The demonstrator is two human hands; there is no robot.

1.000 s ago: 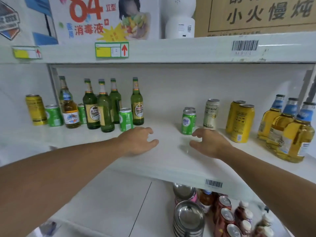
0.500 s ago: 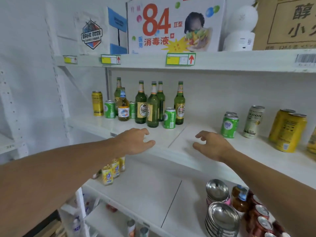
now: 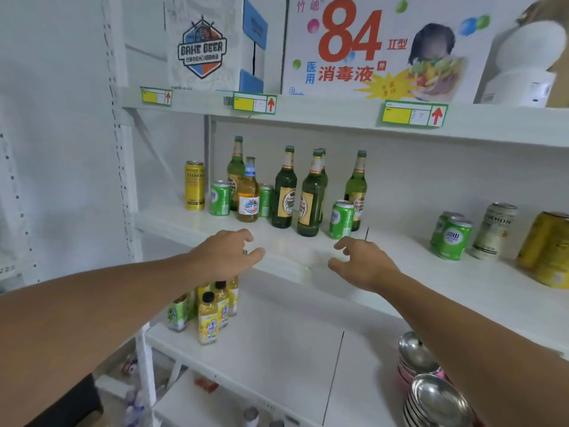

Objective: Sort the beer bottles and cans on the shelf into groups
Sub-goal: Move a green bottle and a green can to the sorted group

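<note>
Both hands are hovering at the front lip of the white metal shelf point(image 3: 400, 257), and neither is holding anything. The left hand point(image 3: 226, 252) is hanging with its fingers loosely curled, thumb pointing right; the right hand point(image 3: 363, 261) is spreading its fingers, half open, just in front of the nearest short green can point(image 3: 341, 219).

The drinks are standing mixed — tall green glass bottles point(image 3: 284, 192) are crowding the left part of the shelf with a clear amber bottle with a blue neck label point(image 3: 248, 195) in front of them, a tall yellow can point(image 3: 194, 185) at the far left and small green cans tucked between. Well apart to the right, two more green cans point(image 3: 452, 238), a pale cream can point(image 3: 492, 231) and a big gold can point(image 3: 545, 248) are waiting.

The bottles are standing close together, so reaching for a can behind them is risking a knuckle clipping a narrow neck and toppling glass toward the open edge. Grabbing the front green can first looks safer.
</note>
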